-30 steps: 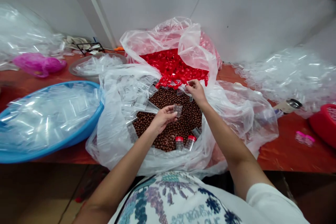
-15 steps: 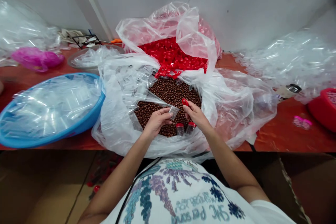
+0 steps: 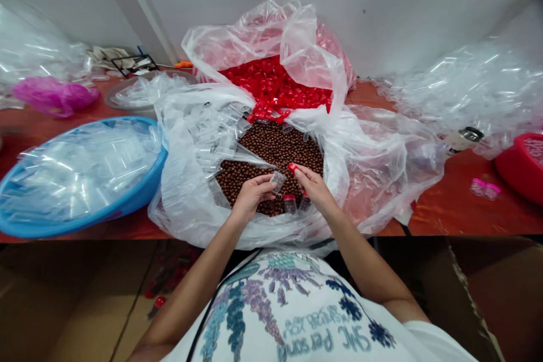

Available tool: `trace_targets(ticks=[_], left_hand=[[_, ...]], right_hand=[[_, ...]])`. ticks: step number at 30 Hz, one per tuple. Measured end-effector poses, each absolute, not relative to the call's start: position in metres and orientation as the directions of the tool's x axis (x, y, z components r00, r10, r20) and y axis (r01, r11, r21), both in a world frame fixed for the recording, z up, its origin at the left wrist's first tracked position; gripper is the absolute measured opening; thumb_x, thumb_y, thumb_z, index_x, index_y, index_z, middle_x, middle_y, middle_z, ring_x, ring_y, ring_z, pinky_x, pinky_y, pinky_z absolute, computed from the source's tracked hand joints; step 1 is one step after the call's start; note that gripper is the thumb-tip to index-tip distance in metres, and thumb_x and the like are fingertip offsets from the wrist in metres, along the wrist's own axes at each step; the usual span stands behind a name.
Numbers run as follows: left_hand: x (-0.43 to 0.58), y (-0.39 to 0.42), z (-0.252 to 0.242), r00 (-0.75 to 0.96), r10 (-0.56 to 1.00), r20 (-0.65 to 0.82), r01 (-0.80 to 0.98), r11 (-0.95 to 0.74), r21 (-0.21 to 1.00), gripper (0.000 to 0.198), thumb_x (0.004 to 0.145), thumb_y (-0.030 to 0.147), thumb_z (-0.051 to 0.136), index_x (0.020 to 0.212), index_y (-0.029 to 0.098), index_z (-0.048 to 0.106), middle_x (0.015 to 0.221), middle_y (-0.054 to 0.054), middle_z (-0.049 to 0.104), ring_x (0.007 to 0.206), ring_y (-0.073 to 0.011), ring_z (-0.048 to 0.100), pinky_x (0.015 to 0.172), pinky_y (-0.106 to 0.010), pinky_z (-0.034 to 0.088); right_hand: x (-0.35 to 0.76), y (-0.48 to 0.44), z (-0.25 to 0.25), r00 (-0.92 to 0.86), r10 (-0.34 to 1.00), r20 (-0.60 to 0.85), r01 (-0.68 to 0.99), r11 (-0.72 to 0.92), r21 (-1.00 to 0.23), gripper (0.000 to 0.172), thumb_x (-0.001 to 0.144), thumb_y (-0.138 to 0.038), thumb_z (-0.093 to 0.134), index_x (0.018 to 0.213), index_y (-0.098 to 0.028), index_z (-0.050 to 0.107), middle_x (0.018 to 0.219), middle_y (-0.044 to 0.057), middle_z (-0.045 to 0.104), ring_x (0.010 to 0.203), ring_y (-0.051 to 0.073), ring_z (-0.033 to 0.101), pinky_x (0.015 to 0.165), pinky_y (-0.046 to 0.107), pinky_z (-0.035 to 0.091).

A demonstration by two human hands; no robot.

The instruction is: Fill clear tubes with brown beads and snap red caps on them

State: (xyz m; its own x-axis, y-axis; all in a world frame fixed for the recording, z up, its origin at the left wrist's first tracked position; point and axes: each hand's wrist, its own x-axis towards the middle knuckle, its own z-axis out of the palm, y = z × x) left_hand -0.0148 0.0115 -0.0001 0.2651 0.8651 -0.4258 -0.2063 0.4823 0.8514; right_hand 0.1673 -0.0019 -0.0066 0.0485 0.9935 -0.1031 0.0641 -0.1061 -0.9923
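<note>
My left hand [image 3: 250, 197] pinches a small clear plastic vial [image 3: 278, 181] over a heap of brown round beads [image 3: 271, 150] lying in a clear plastic bag [image 3: 190, 181]. My right hand [image 3: 313, 188] holds a red cap [image 3: 292, 167] between its fingertips, just right of the vial's mouth. Two capped vials [image 3: 294, 202] stand in the beads below my hands. Behind the beads is a pile of red caps [image 3: 275, 87] in another clear bag.
A blue basin [image 3: 139, 203] of clear vials sits at the left. More clear bags [image 3: 466, 90] lie at the right, with a red tub [image 3: 520, 167] at the far right edge. A pink bag [image 3: 55, 95] lies at the back left. White wall behind.
My right hand came back from the red cap pile with a cap and now sits beside the vial in my left hand. The view shifted slightly downward.
</note>
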Motion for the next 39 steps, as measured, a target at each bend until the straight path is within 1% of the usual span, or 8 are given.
trace_targets(ticks=[4,10,21,25,27,31,35,39], left_hand=[[-0.013,0.009,-0.001,0.306,0.876,-0.372,-0.226,0.446,0.866,0.044,0.06,0.023,0.077,0.102,0.014,0.068,0.096,-0.007,0.07,0.068,-0.0116,0.062,0.058,-0.022,0.05],[-0.012,0.006,-0.004,0.337,0.899,-0.279,-0.268,0.376,0.887,0.049,0.056,0.021,0.08,0.103,0.014,0.068,0.097,-0.008,0.071,0.083,-0.0162,0.064,0.075,-0.027,0.05],[-0.01,0.001,-0.007,0.358,0.909,-0.215,-0.27,0.321,0.908,0.045,0.059,0.021,0.079,0.102,0.015,0.069,0.1,-0.008,0.071,0.087,-0.0185,0.065,0.082,-0.03,0.049],[-0.007,-0.002,-0.004,0.337,0.926,-0.173,-0.314,0.284,0.906,0.044,0.061,0.023,0.079,0.102,0.015,0.068,0.1,-0.006,0.07,0.087,-0.0163,0.063,0.08,-0.026,0.048],[-0.003,-0.003,-0.001,0.346,0.919,-0.189,-0.347,0.313,0.884,0.041,0.065,0.03,0.076,0.102,0.015,0.067,0.097,-0.005,0.07,0.082,-0.0139,0.063,0.075,-0.023,0.048],[0.008,-0.006,0.004,0.364,0.865,-0.344,-0.373,0.474,0.798,0.048,0.079,0.056,0.054,0.094,0.012,0.064,0.073,-0.004,0.066,0.055,-0.0107,0.058,0.05,-0.021,0.045],[0.011,-0.006,0.006,0.276,0.877,-0.394,-0.393,0.477,0.786,0.042,0.081,0.05,0.05,0.101,0.014,0.058,0.059,0.001,0.057,0.041,-0.0094,0.05,0.038,-0.02,0.036],[0.008,-0.004,0.006,0.235,0.909,-0.345,-0.39,0.414,0.823,0.04,0.081,0.044,0.049,0.109,0.016,0.054,0.059,0.003,0.055,0.04,-0.0091,0.048,0.04,-0.021,0.039]], right_hand=[[0.164,-0.004,-0.011,0.022,0.997,-0.078,0.112,-0.08,-0.991,0.042,0.083,-0.043,0.052,0.119,-0.022,0.059,0.089,0.002,0.063,0.061,0.01,0.053,0.051,0.022,0.044],[0.163,-0.01,-0.001,-0.065,0.979,0.195,0.257,0.205,-0.944,0.032,0.089,-0.035,0.049,0.117,-0.025,0.062,0.112,0.003,0.063,0.105,0.015,0.057,0.096,0.031,0.042],[0.168,-0.021,0.0,-0.165,0.878,0.449,0.443,0.472,-0.762,0.032,0.092,-0.029,0.045,0.122,-0.026,0.057,0.11,0.005,0.062,0.101,0.016,0.058,0.09,0.032,0.047],[0.165,-0.022,-0.003,-0.247,0.835,0.491,0.542,0.539,-0.645,0.058,0.08,-0.036,0.064,0.132,-0.022,0.043,0.117,0.01,0.056,0.105,0.021,0.054,0.092,0.038,0.046],[0.16,-0.023,-0.005,-0.281,0.829,0.484,0.584,0.548,-0.599,0.07,0.075,-0.038,0.068,0.135,-0.021,0.036,0.117,0.012,0.054,0.105,0.024,0.053,0.091,0.041,0.045],[0.152,-0.028,-0.005,-0.373,0.819,0.436,0.593,0.572,-0.567,0.065,0.077,-0.039,0.066,0.133,-0.021,0.037,0.119,0.011,0.054,0.109,0.024,0.051,0.094,0.04,0.043],[0.154,-0.036,-0.009,-0.217,0.918,0.332,0.593,0.394,-0.702,0.078,0.067,-0.045,0.073,0.131,-0.018,0.038,0.118,0.011,0.054,0.104,0.023,0.054,0.088,0.036,0.046],[0.159,-0.043,-0.017,-0.054,0.997,0.062,0.507,0.081,-0.858,0.039,0.076,-0.05,0.064,0.098,-0.019,0.058,0.078,0.0,0.062,0.068,0.016,0.058,0.063,0.027,0.047]])
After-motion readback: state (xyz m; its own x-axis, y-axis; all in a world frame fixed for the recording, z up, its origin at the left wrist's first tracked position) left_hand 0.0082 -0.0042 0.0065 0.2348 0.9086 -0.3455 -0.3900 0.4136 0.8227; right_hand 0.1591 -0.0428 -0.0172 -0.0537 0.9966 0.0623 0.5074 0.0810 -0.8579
